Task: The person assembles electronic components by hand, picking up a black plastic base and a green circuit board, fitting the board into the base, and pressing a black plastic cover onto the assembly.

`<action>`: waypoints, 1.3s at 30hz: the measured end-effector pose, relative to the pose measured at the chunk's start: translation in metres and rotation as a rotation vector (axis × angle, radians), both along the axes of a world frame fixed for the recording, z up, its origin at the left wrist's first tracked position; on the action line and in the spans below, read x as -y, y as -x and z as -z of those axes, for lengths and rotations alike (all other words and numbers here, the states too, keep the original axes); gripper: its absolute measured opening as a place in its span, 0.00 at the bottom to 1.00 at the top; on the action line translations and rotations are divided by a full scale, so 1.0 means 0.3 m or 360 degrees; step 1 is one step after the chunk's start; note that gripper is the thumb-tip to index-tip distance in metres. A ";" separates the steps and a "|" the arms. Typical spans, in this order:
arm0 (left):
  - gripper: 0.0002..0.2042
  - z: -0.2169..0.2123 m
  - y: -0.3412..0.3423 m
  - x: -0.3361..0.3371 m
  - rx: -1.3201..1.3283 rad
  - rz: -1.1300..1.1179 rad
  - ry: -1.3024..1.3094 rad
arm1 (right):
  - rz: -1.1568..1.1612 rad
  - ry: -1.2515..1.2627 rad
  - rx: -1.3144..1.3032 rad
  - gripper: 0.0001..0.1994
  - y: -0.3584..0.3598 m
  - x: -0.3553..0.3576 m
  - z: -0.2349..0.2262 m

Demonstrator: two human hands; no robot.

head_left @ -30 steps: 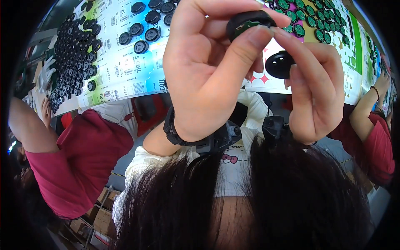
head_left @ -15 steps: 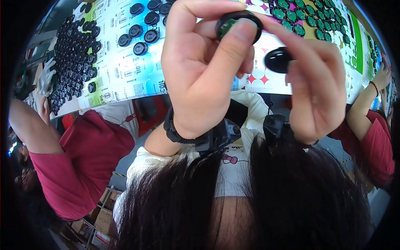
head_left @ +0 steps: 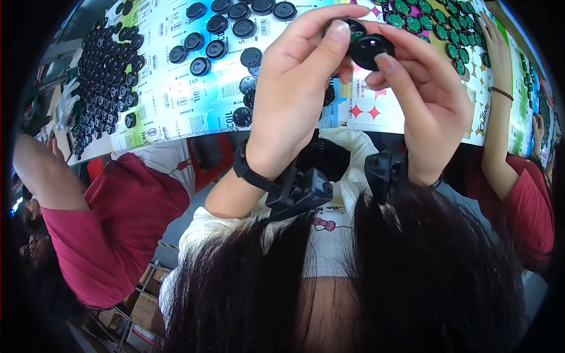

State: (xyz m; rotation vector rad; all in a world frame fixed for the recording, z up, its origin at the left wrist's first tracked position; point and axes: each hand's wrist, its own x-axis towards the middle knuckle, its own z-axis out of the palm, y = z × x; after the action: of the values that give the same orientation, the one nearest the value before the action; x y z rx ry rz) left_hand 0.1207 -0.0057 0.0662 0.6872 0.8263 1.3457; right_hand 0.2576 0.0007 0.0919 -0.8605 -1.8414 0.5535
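My left hand [head_left: 294,85], with a black strap at its wrist, pinches a round black housing [head_left: 355,28] between thumb and fingers. A bit of green circuit board shows inside it. A round black cover [head_left: 366,53] with small holes is gripped by my right hand [head_left: 435,94], thumb on its face. The cover overlaps the housing's near side in the picture; I cannot tell whether the two touch. Below my hands on the table lie several black discs with holes [head_left: 251,57], some partly hidden behind my left hand.
Several finished-looking black round pieces [head_left: 243,28] stand at upper left, with a dense cluster of them [head_left: 106,76] farther left. Black housings with green boards [head_left: 414,25] lie at upper right. A co-worker's hand [head_left: 494,44] reaches among them. Another person in red [head_left: 123,223] sits on the left.
My right hand has moved left and brought the cover up to the housing in my left hand. My left hand has shifted slightly right. The right co-worker's arm has reached onto the table.
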 end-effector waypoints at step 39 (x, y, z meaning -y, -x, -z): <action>0.25 -0.016 0.094 -0.009 0.0264 0.0615 0.0088 | -0.0001 -0.0310 0.0341 0.22 0.021 -0.045 0.030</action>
State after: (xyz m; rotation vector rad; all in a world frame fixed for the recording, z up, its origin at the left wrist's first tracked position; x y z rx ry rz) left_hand 0.0926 -0.0030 0.0711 0.6442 0.5610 1.0113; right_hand 0.2512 0.0143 0.0828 -0.8123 -2.0508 0.2838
